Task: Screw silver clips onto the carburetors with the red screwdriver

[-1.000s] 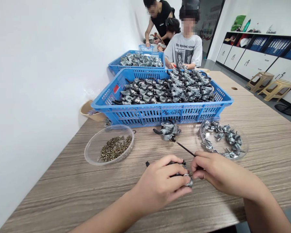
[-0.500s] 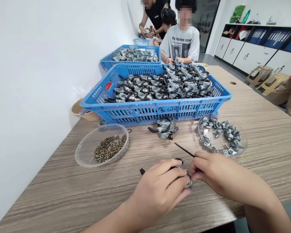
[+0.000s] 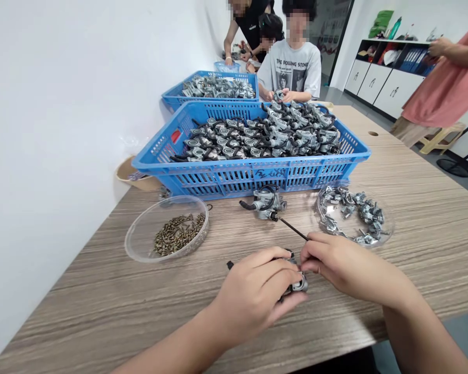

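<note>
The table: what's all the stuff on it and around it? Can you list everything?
table: one, grey-brown wood grain, underneath everything
near crate: one, blue, middle of the table, heaped with grey metal parts and black hoses
far crate: one, blue, behind the near crate, holding grey parts
loose part: one, grey with a black hose, in front of the near crate
screw bowl: one, clear, on the left, holding brass-coloured screws
fittings bowl: one, clear, on the right, holding silver fittings
beige bowl: one, by the wall
co-workers: three, at the far end
person in pink: one, at the right by white cabinets
left hand: holds a small metal part
right hand: holds a thin black tool
</note>
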### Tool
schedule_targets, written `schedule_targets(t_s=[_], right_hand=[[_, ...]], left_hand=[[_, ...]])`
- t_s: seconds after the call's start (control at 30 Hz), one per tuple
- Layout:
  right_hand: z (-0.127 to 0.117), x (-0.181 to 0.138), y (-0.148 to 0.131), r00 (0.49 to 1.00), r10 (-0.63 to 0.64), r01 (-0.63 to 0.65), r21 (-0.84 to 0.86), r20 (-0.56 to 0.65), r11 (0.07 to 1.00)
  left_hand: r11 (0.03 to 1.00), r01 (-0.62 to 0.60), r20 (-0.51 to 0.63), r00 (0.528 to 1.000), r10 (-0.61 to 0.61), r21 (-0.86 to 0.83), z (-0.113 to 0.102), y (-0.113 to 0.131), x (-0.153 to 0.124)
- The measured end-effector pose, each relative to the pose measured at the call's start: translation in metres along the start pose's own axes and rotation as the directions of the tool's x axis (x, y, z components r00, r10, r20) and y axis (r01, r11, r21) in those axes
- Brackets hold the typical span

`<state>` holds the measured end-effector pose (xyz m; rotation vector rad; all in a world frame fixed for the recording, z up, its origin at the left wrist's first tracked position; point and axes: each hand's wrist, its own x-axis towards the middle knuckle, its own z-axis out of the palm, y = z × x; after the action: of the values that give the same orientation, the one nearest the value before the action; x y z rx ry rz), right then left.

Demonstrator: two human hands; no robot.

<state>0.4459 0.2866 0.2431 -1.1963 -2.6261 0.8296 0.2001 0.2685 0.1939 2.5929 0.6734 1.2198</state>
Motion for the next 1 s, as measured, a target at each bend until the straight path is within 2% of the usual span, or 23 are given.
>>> schedule_targets(t_s=[0.13,0.23,0.37,0.57,0.67,0.8,0.9,0.97,1.0], right_hand=[[0.002,0.003,0.007,0.998,-0.068,0.068,0.032,-0.013,0.997],[0.004,0.005,0.013,0.995,-0.062,0.063,0.009,-0.078,0.998],[0.008,0.012,0.024,0.982,-0.049,0.044,-0.031,-0.181,0.999],[0.010,0.017,0.035,0.955,-0.121,0.112,-0.049,-0.272,0.992],[0.008,0.017,0.039,0.942,-0.143,0.130,-0.064,-0.305,0.990],[0.003,0.014,0.045,0.917,-0.154,0.138,-0.069,-0.369,0.988],[0.002,0.013,0.051,0.896,-0.148,0.138,-0.054,-0.418,0.989],[0.003,0.013,0.055,0.883,-0.136,0.136,-0.033,-0.448,0.990],[0.004,0.013,0.057,0.877,-0.128,0.134,-0.020,-0.463,0.991]], left_hand=[[0.996,0.054,-0.001,0.999,-0.054,-0.073,-0.001,-0.008,-0.003],[0.988,0.102,0.007,0.995,-0.102,-0.113,-0.001,-0.014,-0.004],[0.989,0.103,0.024,0.995,-0.101,-0.107,-0.001,-0.019,-0.003],[0.989,0.121,0.060,0.992,-0.115,-0.090,0.000,-0.018,-0.005],[0.997,0.068,0.042,0.997,-0.066,-0.037,0.000,-0.022,-0.006],[0.994,-0.082,0.039,0.996,0.079,0.078,-0.008,-0.026,0.000],[0.981,-0.156,-0.025,0.987,0.159,0.113,-0.016,-0.005,0.006],[0.982,-0.173,-0.067,0.982,0.178,0.081,-0.014,0.025,0.000],[0.988,-0.154,-0.046,0.987,0.154,0.021,-0.008,0.045,-0.008]])
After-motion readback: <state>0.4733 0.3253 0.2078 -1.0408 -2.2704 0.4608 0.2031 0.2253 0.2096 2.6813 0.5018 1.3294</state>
